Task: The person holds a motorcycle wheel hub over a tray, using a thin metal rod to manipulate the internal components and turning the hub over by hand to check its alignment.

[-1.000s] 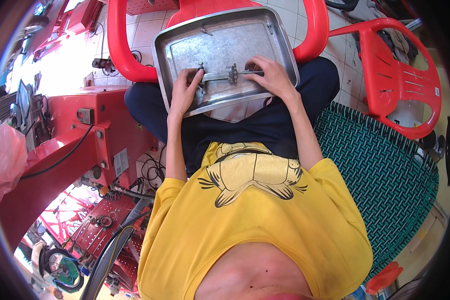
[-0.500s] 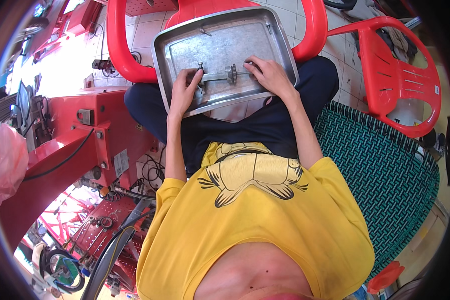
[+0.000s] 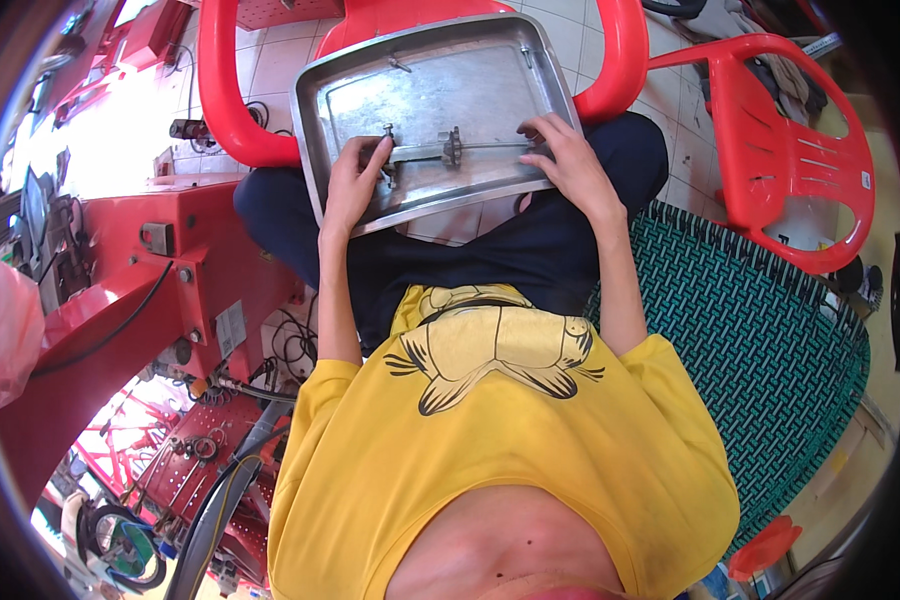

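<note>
A shallow rectangular metal tray (image 3: 450, 95) rests across my lap, its far side over a red plastic chair. Inside lies a metal shaft assembly (image 3: 417, 153): a thick bar with a crosspiece at its left end, a notched wheel partway along, and a thin rod running right. My left hand (image 3: 348, 185) grips its left end with thumb and fingers closed; the fingertips are partly hidden. Around the thin rod's right tip, my right hand (image 3: 567, 165) is open, with thumb and fingers apart. Two small metal pieces, one upper middle (image 3: 399, 64) and one upper right (image 3: 527, 54), lie in the tray.
Beyond the tray are the red chair's arms (image 3: 620, 70). Another red plastic chair (image 3: 795, 150) stands at right, beside a green and black woven seat (image 3: 740, 350). A red metal machine frame (image 3: 130, 270) borders my left, with cables and tools below it.
My right hand has opened and drawn slightly right, off the thin rod it was pinching. My left hand stays at the shaft assembly's left end. The whole view has shifted slightly.
</note>
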`<action>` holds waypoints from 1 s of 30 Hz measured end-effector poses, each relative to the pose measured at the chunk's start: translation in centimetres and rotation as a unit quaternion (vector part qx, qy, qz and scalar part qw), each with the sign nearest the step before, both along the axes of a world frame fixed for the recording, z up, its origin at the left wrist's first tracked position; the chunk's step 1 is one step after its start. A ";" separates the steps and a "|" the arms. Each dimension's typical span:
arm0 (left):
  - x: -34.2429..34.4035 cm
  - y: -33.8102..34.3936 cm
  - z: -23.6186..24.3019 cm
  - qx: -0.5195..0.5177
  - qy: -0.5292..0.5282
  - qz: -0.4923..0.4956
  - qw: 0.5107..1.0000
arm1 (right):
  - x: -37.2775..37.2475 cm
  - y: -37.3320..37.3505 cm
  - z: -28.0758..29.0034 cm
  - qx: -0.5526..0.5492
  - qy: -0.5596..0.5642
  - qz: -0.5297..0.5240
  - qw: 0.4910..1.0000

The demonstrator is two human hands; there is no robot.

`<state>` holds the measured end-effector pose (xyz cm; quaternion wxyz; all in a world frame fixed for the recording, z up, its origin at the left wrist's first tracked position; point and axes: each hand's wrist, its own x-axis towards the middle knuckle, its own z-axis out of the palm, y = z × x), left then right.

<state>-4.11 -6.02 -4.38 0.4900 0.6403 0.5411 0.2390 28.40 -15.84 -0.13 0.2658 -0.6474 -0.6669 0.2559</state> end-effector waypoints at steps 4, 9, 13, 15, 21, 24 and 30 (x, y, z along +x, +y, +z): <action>-0.2 0.0 -0.2 0.004 -0.006 -0.004 1.000 | 0.5 0.9 -0.4 -0.029 0.051 -0.009 0.998; -0.2 0.0 0.1 0.035 0.001 -0.004 0.999 | 0.7 1.5 -1.8 -0.056 0.052 -0.020 0.997; -0.3 -0.1 0.1 0.004 -0.017 0.027 0.999 | -1.1 2.5 -2.0 -0.082 -0.005 -0.066 0.994; -0.3 -0.1 0.0 0.014 -0.027 0.028 0.999 | -1.4 2.5 -2.2 -0.095 -0.056 -0.082 0.991; -0.3 0.0 -0.3 0.012 -0.027 0.032 0.999 | -1.4 2.5 -2.3 -0.132 -0.046 -0.096 0.986; -0.4 0.0 -0.2 0.003 -0.029 0.037 0.999 | -1.1 2.3 -2.3 -0.068 0.007 -0.055 0.996; -0.3 0.0 -0.1 0.002 -0.038 0.040 0.998 | -1.2 2.3 -2.7 -0.077 0.033 -0.063 0.994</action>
